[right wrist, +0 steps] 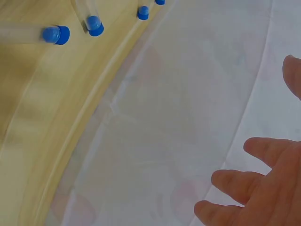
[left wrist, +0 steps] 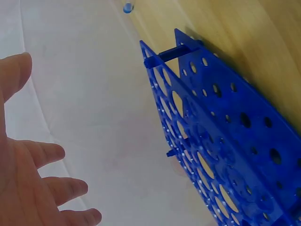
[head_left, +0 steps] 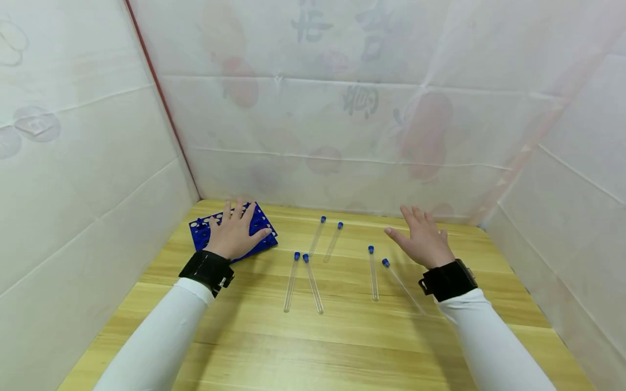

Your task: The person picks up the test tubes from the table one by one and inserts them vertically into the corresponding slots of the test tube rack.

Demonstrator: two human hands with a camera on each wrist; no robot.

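At lower left of the frame, the left hand point(head_left: 236, 234) rests spread on the blue rack point(head_left: 261, 231), steadying it, while the right hand point(head_left: 424, 243) hovers open and empty beside capped tubes point(head_left: 373, 271) lying loose on the worktop point(head_left: 342, 336).

6 tubes point(head_left: 313, 282) crowd the table's point(head_left: 342, 347) middle; the near half lies free, walls point(head_left: 73, 190) closing 3 sides.
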